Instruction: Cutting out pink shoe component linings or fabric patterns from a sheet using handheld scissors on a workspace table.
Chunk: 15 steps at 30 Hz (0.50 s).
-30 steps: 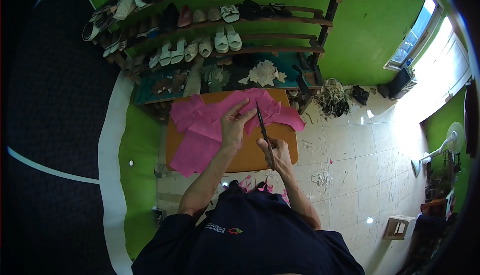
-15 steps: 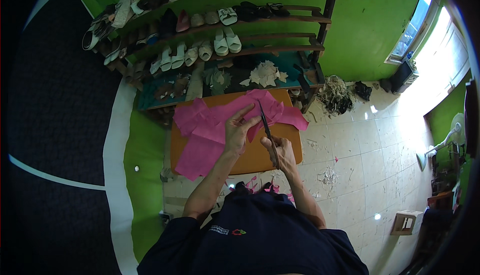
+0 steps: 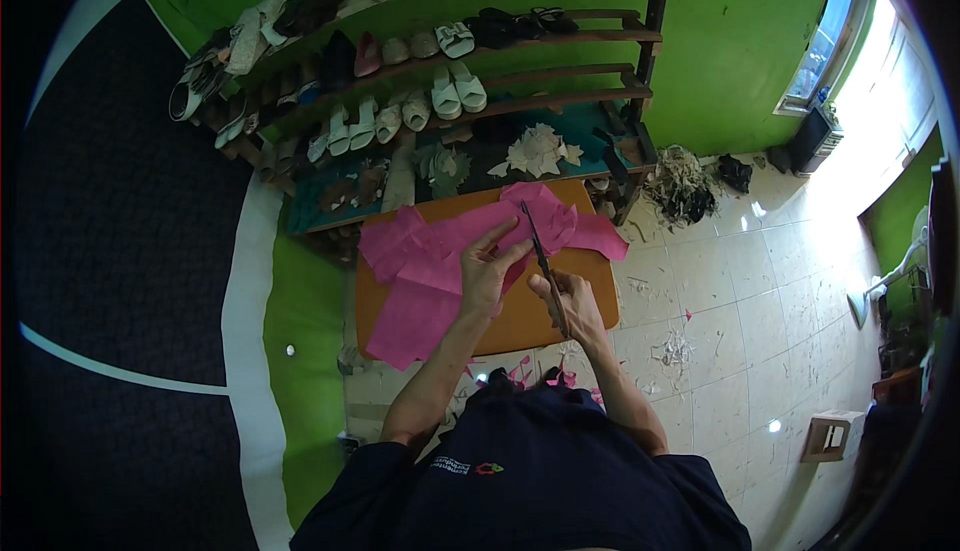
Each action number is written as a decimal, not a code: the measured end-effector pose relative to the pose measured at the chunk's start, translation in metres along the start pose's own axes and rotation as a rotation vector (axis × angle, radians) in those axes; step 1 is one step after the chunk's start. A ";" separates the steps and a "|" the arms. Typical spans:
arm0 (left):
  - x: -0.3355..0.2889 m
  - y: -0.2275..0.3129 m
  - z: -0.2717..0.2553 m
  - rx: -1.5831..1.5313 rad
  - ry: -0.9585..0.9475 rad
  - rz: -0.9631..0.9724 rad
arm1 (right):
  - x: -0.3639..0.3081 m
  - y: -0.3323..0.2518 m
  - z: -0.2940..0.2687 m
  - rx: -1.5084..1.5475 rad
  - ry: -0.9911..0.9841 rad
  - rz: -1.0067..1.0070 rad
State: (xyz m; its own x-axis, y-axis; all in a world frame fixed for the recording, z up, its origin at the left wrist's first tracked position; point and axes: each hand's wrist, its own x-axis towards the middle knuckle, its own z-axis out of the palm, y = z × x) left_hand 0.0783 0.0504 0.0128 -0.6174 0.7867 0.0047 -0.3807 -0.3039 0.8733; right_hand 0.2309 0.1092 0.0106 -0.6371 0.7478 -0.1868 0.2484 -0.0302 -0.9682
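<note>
Pink sheet material [image 3: 412, 296] lies spread in several overlapping pieces across a small orange-brown table [image 3: 560, 316]. My left hand [image 3: 487, 269] is closed on the edge of a pink piece, thumb and fingers pointing forward. A pair of dark scissors [image 3: 543, 263] is gripped in my right hand [image 3: 572, 307], its blades pointing away from me and reaching over the pink material just right of my left fingertips. Whether the blades are parted is too small to tell.
Beyond the table stands a wooden rack [image 3: 560, 101] with sandals and shoes [image 3: 458, 89]. Pale scraps [image 3: 540, 151] lie on its lower teal shelf. Offcuts litter the tiled floor [image 3: 715, 301]; a heap of trimmings [image 3: 682, 188] sits by the rack. A fan [image 3: 885, 281] stands at right.
The whole view has shifted slightly, so everything appears a little farther right. Both hands keep nearly the same places on the pink material and the scissors.
</note>
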 end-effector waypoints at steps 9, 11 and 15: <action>0.009 0.009 -0.009 0.093 -0.062 -0.023 | 0.002 0.001 -0.004 -0.048 0.002 0.036; 0.009 0.010 -0.013 0.077 -0.078 -0.028 | 0.003 0.000 -0.004 -0.063 0.003 0.035; 0.015 0.008 -0.017 0.060 -0.114 -0.022 | 0.001 -0.002 -0.006 -0.073 0.015 0.027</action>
State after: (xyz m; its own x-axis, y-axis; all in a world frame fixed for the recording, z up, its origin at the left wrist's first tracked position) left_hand 0.0548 0.0506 0.0113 -0.5258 0.8498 0.0371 -0.3495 -0.2556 0.9014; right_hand 0.2337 0.1142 0.0137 -0.6190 0.7570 -0.2093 0.3181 -0.0020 -0.9481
